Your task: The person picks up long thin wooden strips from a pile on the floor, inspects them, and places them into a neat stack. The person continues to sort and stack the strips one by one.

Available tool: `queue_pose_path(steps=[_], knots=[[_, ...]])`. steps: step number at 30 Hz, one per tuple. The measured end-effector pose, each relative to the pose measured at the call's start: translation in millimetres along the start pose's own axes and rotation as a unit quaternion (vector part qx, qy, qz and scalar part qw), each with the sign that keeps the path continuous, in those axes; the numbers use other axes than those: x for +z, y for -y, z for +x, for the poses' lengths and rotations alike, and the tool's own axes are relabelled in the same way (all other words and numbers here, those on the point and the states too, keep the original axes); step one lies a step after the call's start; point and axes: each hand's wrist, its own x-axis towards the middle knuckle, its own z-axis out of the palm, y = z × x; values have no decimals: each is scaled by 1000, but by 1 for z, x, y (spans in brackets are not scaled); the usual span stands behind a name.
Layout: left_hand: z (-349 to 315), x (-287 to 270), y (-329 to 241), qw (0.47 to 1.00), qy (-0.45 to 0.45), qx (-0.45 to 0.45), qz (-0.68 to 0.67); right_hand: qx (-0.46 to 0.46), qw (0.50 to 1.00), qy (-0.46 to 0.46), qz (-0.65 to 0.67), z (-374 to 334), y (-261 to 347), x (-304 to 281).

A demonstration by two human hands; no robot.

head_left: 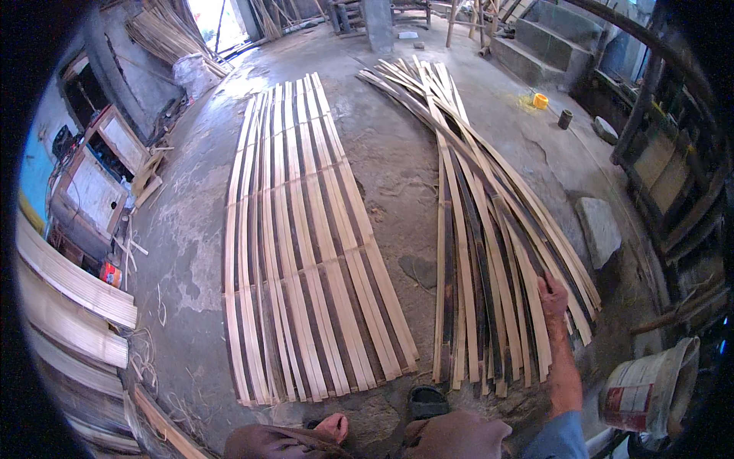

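Observation:
My right hand (552,297) is closed on a bamboo strip at the right side of a loose, crossing pile of bamboo strips (489,229). The pile narrows at its far end and fans out toward me; pale and dark faces show among the strips. Close to my knees, my left hand (334,427) has its fingers curled in, with nothing visible in them, and is partly hidden by my brown trouser leg (287,442). Left of the pile, more bamboo strips (306,252) lie side by side on the floor, their joints lined up in bands across.
A white bucket (642,390) stands near right, beyond it a flat stone (599,232). Farther off are a yellow container (540,101), a dark can (565,118) and concrete steps (554,42). Stacked wide strips (73,306) and a red tin (111,274) are at left.

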Motion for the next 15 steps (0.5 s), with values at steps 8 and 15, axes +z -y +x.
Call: queue_pose_path(steps=[8,15], knots=[[-14,42,-89,924,-173,60,337,-18,994,-63,-88,5,-84,-66],[-1,14,-34,997,-45,-49,48,59,981,25,-181,15,-139,-106]])
